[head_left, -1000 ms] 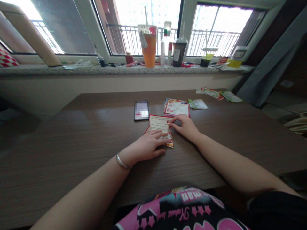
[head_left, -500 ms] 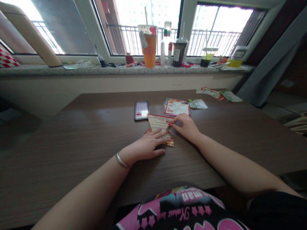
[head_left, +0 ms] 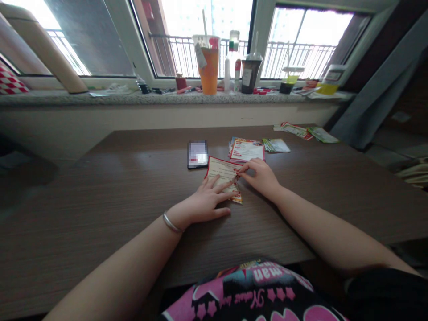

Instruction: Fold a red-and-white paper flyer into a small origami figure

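A printed paper card (head_left: 219,168) with a red edge and lines of text lies on the brown table (head_left: 133,196), slightly bent. My left hand (head_left: 212,198) rests flat across its lower part, fingers spread. At the card's right edge, my right hand (head_left: 259,176) pinches it between thumb and forefinger. Just beyond the right hand lies a stack of red-bordered cards (head_left: 247,150). The left hand covers part of the held card, so its lower left outline is hidden.
A phone (head_left: 197,154) lies beyond the card. Green-edged cards (head_left: 277,145) and more loose cards (head_left: 296,129) are at the back right. On the granite sill (head_left: 160,99) stand an orange drink cup (head_left: 209,67), a dark drink cup (head_left: 250,73) and pens.
The card's upper left part has flattened and shifted slightly, showing more of its red left edge. My left fingers have spread a little more; the right hand keeps its pinch.
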A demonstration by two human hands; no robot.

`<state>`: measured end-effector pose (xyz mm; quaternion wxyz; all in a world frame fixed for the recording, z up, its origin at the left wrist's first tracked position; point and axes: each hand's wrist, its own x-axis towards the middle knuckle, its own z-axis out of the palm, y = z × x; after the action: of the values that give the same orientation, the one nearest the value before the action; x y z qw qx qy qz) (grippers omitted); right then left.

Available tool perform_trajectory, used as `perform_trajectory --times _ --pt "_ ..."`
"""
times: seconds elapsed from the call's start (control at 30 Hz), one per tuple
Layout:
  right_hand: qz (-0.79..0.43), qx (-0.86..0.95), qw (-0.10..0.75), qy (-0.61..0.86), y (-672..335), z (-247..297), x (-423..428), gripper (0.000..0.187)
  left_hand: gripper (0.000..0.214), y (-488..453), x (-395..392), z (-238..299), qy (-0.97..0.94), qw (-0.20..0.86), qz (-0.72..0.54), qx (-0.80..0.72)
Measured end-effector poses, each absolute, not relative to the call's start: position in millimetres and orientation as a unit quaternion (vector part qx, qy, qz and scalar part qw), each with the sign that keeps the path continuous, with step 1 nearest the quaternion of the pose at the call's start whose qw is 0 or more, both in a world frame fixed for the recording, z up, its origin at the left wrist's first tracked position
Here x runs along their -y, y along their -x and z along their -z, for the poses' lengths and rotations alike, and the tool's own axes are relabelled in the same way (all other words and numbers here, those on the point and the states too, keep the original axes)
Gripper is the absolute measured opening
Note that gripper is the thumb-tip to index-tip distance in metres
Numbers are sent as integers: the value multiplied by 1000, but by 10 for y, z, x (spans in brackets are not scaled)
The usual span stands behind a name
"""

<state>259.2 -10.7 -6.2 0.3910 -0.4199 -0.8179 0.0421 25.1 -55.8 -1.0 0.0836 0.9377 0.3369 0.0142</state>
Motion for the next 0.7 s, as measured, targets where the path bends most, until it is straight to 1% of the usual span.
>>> perform_trajectory --times 0.13,0.23,0.43,0.7 --pt "-40 817 386 427 -2593 47 112 5 58 -251 559 -18 -935 97 0 -343" --pt "-42 816 383 431 -2597 45 110 6 58 -252 573 -44 -933 99 -13 -345" --pt "-47 811 386 437 -2592 51 104 8 57 -232 598 -54 -933 76 -34 -351" --pt "-87 812 383 431 -2547 34 150 10 59 -224 609 -43 -930 74 -15 -360"
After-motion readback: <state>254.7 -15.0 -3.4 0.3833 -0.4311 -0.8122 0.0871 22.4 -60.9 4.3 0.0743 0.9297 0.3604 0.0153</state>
